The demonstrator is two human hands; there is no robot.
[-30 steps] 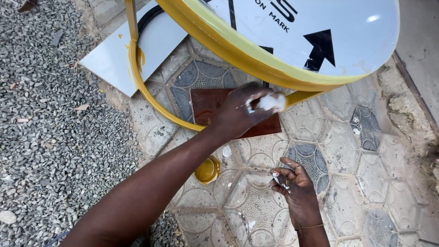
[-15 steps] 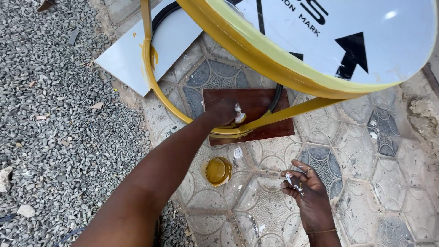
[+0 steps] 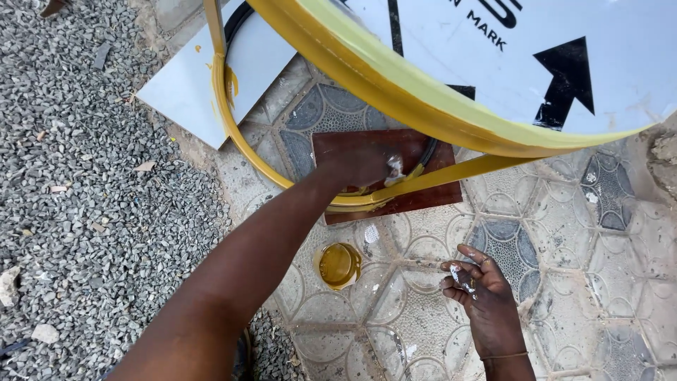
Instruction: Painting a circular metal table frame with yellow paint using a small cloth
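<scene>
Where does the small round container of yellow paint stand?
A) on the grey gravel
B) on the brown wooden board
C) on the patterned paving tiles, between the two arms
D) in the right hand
C: the small round container of yellow paint stands on the patterned paving tiles, below the brown wooden board, between the arms.

Location: an outdoor work area at ground level, used for sign painting. Indicators: patterned grey concrete paving tiles point(image 3: 564, 296), loose grey gravel point(image 3: 84, 212), a round white sign with yellow-painted rim point(image 3: 451, 92), and a small open pot of yellow paint point(image 3: 339, 265).
</scene>
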